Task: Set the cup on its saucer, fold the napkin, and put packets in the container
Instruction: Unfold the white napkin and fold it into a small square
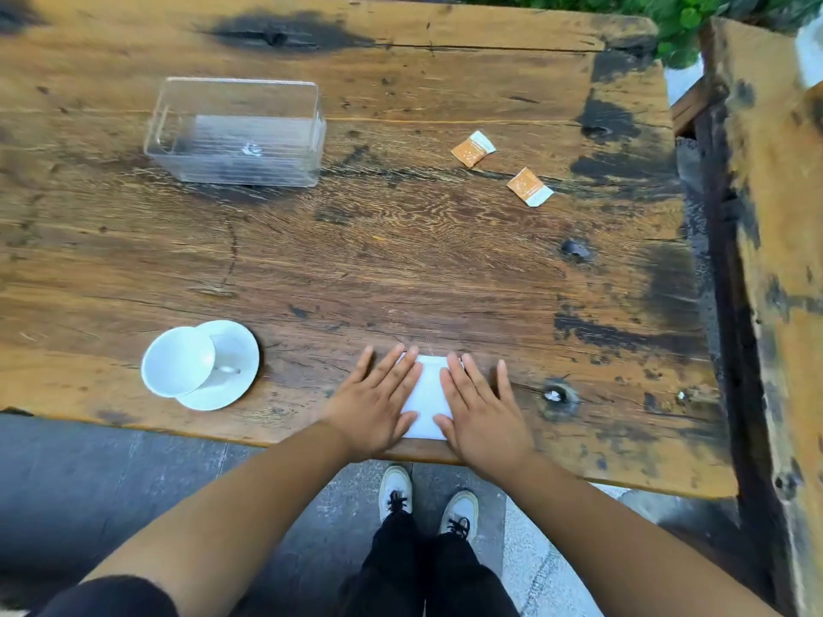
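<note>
Left hand (372, 405) and right hand (483, 409) flat, fingers spread, pressing the folded white paper napkin (426, 396) at the near edge of the rough, knotted wooden table (401, 260). Likely risks: thin paper slipping or springing open once released. White glazed cup (178, 362) on its round saucer (238, 349); two orange-and-white sachets (473, 148) far from the clear ribbed plastic container (236, 131).

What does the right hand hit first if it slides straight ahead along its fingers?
Probably nothing: the right hand points up and slightly left across bare table, passing well left of both packets. Depth is hard to judge.
</note>
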